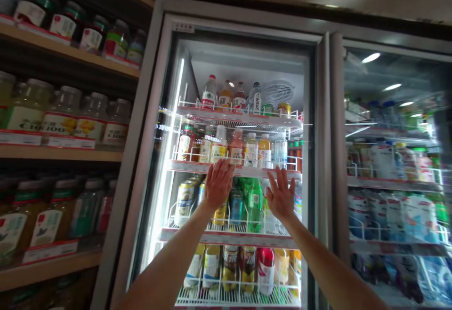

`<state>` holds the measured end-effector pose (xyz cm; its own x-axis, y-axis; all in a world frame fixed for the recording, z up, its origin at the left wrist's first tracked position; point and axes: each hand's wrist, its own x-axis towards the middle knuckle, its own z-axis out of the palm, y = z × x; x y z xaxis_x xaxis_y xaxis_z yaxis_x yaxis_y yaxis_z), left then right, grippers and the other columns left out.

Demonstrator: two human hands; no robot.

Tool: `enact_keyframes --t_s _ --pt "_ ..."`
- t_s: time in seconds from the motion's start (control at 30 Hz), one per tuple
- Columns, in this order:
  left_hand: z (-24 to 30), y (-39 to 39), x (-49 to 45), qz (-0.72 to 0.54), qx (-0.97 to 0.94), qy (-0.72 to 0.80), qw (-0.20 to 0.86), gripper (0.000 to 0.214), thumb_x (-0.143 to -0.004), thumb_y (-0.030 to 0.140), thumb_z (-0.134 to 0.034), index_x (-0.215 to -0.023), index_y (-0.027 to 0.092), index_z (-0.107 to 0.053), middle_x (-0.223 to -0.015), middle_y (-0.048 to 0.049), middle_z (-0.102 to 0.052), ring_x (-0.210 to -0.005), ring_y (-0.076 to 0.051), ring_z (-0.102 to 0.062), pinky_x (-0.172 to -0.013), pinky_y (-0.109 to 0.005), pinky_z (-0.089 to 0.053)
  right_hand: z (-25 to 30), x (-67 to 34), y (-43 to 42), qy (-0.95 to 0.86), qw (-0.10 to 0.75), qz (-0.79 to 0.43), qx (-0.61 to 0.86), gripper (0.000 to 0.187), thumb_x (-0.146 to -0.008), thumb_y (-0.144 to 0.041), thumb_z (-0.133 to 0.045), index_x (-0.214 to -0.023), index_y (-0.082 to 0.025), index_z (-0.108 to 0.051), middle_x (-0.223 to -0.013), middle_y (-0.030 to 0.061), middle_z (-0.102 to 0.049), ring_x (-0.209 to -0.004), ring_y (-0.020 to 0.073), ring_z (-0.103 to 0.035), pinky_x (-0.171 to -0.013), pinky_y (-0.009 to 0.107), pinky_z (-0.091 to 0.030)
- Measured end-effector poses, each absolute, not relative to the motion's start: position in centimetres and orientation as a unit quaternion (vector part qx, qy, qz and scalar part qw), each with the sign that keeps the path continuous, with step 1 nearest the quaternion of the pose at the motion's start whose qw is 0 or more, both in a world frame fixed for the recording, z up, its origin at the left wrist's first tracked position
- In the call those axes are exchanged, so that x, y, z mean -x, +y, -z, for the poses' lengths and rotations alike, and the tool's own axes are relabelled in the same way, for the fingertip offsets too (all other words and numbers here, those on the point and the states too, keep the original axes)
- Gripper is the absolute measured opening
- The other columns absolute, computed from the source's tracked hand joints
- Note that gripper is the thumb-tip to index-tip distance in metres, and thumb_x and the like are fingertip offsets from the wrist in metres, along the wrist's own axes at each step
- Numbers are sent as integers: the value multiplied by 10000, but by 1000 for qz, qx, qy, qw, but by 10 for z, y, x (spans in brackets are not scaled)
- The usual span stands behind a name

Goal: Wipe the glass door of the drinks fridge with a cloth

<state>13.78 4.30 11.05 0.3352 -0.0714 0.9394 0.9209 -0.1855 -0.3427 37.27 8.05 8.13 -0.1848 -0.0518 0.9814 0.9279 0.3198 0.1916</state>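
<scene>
My left hand (218, 183) and my right hand (280, 196) are both raised with fingers spread, palms towards the glass door (183, 126) of a lit drinks fridge. Neither holds anything. They sit at the level of the third shelf (229, 237), which carries cans and green bottles (254, 202). Just above my fingertips runs the second shelf (243, 171) with bottled juices (236, 146). I cannot tell whether the palms touch the glass.
A second fridge door (391, 169) stands at the right, full of bottles. At the left, wooden shelves (63, 152) hold rows of jars (63, 112). The fridge's top shelf (240, 115) carries several bottles beside a fan (278, 92); the bottom shelf holds more bottles (265, 265).
</scene>
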Motion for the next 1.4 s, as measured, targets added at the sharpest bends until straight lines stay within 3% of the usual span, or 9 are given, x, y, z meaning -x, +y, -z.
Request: enact_keyframes --t_s 0.27,0.53,0.67,0.87,1.03,1.1,1.23,1.4 --pt "-129 36 -70 626 451 -429 469 429 -900 299 -363 -1283 134 -465 -1378 -169 -435 -1368 -256 -260 -1087 -466 -252 -79 -376 81 -618 526 469 349 570 -898 -267 -355 -1446 -264 -197 -1500 114 -262 -1402 264 -183 -1084 536 -158" --pt "-133 52 -160 505 552 -393 535 431 -894 255 -379 -1314 173 -431 -1384 -90 -454 -1362 -219 -271 -1115 -431 -228 -151 -357 81 -617 528 471 345 474 -911 -319 -325 -1373 -222 -370 -1467 112 -332 -1391 256 -220 -1092 514 -165" --pt "-155 54 -151 483 568 -374 551 404 -891 291 -397 -1282 224 -472 -1364 -43 -484 -1346 -179 -309 -1121 -385 -238 -166 -345 83 -630 519 463 344 478 -912 -319 -316 -1380 -235 -364 -1468 95 -337 -1393 251 -213 -1094 513 -167" --pt "-181 48 -92 571 461 -408 544 450 -908 240 -304 -1318 85 -410 -1362 -197 -441 -1367 -285 -249 -1061 -517 -272 -160 -346 84 -630 518 465 343 485 -910 -306 -329 -1391 -244 -342 -1486 81 -308 -1401 242 -191 -1096 504 -183" --pt "-166 52 -116 505 528 -369 574 423 -894 278 -357 -1300 214 -458 -1342 -56 -504 -1330 -197 -338 -1094 -396 -279 -160 -346 85 -620 523 473 344 467 -911 -282 -327 -1376 -248 -362 -1474 80 -332 -1392 233 -224 -1093 505 -199" --pt "-165 51 -112 494 542 -361 576 410 -895 286 -356 -1283 230 -477 -1330 -42 -518 -1321 -184 -355 -1092 -379 -288 -160 -346 85 -618 524 474 345 466 -911 -283 -328 -1373 -245 -366 -1470 80 -339 -1389 231 -234 -1093 501 -205" --pt "-179 42 -60 565 474 -395 548 423 -907 278 -326 -1289 154 -459 -1340 -139 -486 -1340 -260 -318 -1058 -481 -307 -159 -345 86 -613 523 480 347 472 -916 -288 -316 -1385 -245 -348 -1470 82 -340 -1391 233 -229 -1093 495 -200" --pt "-192 41 -34 622 416 -418 515 438 -921 270 -279 -1274 75 -451 -1330 -214 -463 -1338 -293 -304 -1062 -531 -269 -159 -344 86 -609 526 485 341 528 -915 -316 -317 -1435 -267 -235 -1480 76 -322 -1395 241 -218 -1094 500 -186"
